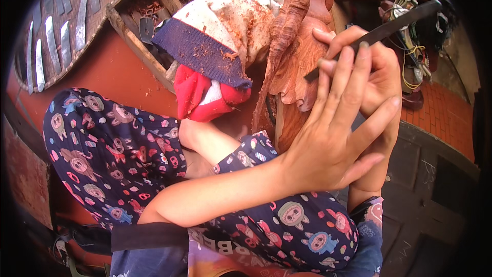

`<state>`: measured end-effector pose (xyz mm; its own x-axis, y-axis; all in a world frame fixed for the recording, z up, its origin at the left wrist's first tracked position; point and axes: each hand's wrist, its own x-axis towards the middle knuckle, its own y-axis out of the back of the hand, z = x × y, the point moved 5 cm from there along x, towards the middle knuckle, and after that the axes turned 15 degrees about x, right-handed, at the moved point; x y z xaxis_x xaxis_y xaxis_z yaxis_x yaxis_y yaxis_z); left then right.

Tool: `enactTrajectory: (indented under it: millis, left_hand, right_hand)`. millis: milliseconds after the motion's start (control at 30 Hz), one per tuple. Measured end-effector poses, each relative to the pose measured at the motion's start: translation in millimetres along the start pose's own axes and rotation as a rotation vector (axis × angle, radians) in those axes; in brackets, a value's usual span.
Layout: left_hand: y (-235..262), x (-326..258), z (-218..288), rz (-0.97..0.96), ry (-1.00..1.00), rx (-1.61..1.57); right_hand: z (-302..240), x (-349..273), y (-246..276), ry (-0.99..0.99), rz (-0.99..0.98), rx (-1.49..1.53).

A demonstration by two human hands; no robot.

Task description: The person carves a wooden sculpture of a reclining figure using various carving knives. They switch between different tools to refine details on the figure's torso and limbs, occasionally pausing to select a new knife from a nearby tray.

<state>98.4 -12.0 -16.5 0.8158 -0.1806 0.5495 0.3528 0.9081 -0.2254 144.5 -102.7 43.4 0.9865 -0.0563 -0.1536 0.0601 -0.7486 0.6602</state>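
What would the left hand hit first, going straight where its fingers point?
The left hand would likely meet the black tool first, gripped by the right hand; exact depth is unclear.

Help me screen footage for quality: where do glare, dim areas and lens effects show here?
In the head view, fisheye framing leaves black corners; pale glare sits on several metal blades at upper left; the left hand is brightly lit, while the dark panel at lower right is much dimmer; the right hand and dark bar-shaped tool look reasonably clear.
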Motion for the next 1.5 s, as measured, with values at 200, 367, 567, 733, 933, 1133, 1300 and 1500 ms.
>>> enactTrajectory:
  millis: [200,367,567,733,933,1133,1300,1500]
  left_hand:
    - [1.5,12.0,-7.7,0.062,-0.063,0.039]
    - [12.8,-6.9,30.3,-0.152,-0.018,-0.068]
    - [3.7,-35.7,44.5,-0.324,0.112,-0.221]
    - [8.9,-32.2,42.0,-0.360,0.068,-0.060]
    - [-1.0,-22.0,13.9,-0.263,0.034,0.074]
    - [-3.2,-12.1,3.3,-0.138,0.002,0.123]
    - [40.9,14.1,15.5,0.044,0.041,0.142]
    - [105.8,54.5,9.4,0.066,0.144,0.190]
  right_hand:
    - [2.0,7.0,-3.2,-0.005,0.241,0.366]
    - [-10.8,-15.4,14.4,0.048,0.305,0.404]
    - [1.8,-27.2,33.5,-0.024,0.203,0.733]
    - [7.5,-22.4,20.3,-0.002,0.218,0.511]
    - [19.9,-20.1,5.9,-0.192,0.281,0.363]
    - [16.0,-12.1,12.9,0.051,0.102,0.130]
    - [-7.6,-42.3,4.4,-0.054,0.189,0.397]
    - [-42.0,-33.8,-32.3,0.195,-0.141,-0.050]
